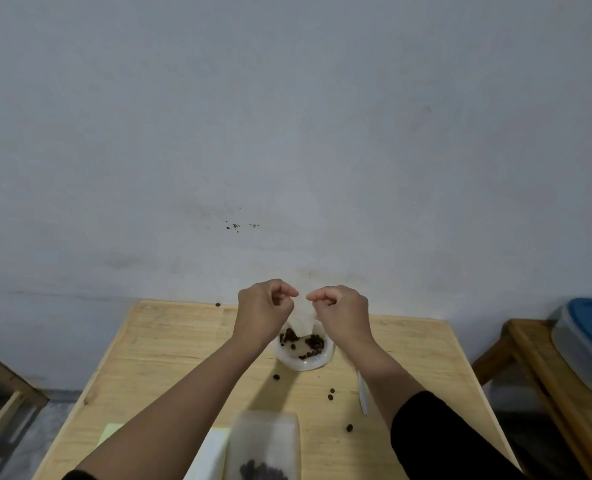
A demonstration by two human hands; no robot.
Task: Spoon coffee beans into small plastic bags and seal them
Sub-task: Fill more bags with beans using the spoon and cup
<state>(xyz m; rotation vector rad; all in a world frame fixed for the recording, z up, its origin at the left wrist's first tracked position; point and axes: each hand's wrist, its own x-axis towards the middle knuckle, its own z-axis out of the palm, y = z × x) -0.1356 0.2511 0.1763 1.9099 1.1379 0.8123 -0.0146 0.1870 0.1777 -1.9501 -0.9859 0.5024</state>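
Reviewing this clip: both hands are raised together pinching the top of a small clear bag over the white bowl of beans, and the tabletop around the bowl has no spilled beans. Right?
Not quite. Both hands, left hand and right hand, do pinch the small clear bag above the white bowl, but the head view shows loose beans scattered on the wooden table near the bowl.

The wooden desk (pixel 169 344) carries a white bowl (pixel 305 363) of beans, loose beans (pixel 331 393) near it, a spoon (pixel 363 396) beside it.
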